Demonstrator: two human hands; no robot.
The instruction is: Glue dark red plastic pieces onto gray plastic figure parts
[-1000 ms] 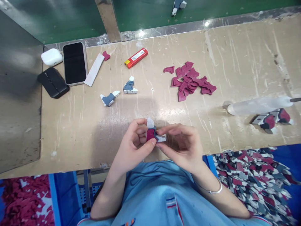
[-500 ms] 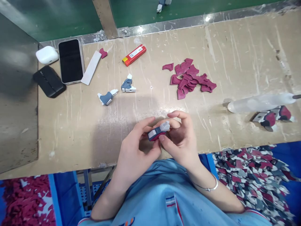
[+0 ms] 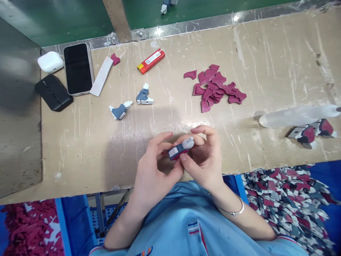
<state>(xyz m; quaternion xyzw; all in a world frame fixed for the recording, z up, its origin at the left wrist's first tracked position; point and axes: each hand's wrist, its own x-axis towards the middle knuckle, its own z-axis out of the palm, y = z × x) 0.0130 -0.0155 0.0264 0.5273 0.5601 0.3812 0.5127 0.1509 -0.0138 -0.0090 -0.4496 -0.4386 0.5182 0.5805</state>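
My left hand (image 3: 157, 167) and my right hand (image 3: 204, 161) pinch one small part (image 3: 178, 150) between them, low over the table's front edge. This part is dark blue and grey with a maroon piece on its lower side. Farther back lie two blue-and-white parts, one on its side (image 3: 119, 110) and one by it (image 3: 144, 95). A loose pile of maroon pieces (image 3: 213, 89) lies beyond my right hand. At the right, assembled parts (image 3: 306, 135) rest beside a translucent bottle (image 3: 298, 115).
At the back left are a white case (image 3: 50, 62), a black box (image 3: 54, 92), a phone (image 3: 78, 69), a pale strip (image 3: 101, 76) and a red lighter (image 3: 151, 61). Blue bins below the table (image 3: 80, 149) hold maroon pieces (image 3: 33, 227) and mixed parts (image 3: 290, 206).
The view has shifted slightly. Both hands keep the same hold on the part, which looks nearly unchanged in position.
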